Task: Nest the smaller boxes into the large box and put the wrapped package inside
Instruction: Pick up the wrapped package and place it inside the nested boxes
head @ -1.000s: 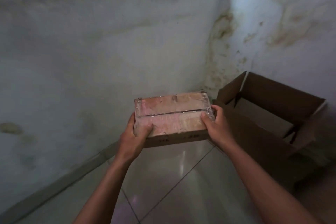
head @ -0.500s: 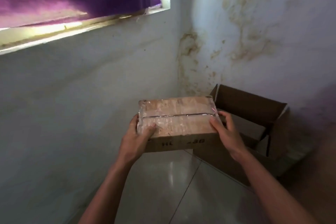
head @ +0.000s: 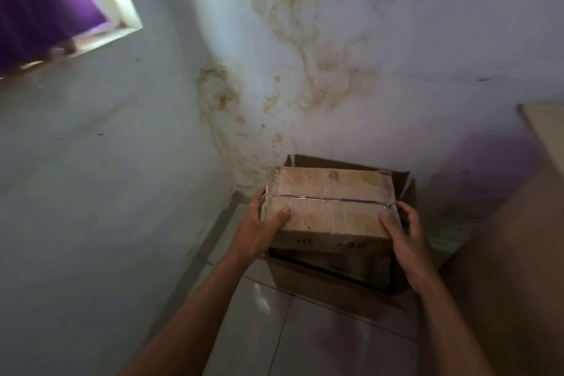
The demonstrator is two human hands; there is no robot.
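Standing on glossy tiled floor (head: pixel 305 342) in stained wall corner (head: pixel 305 70); gripping one wrapped package (head: pixel 331 204) with left hand (head: pixel 262 227) and right hand (head: pixel 403 232), over one open large box (head: pixel 341 287).

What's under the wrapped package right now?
The open large box on the floor, a dark gap showing below the wrapped package. The package and both hands hide most of its inside.
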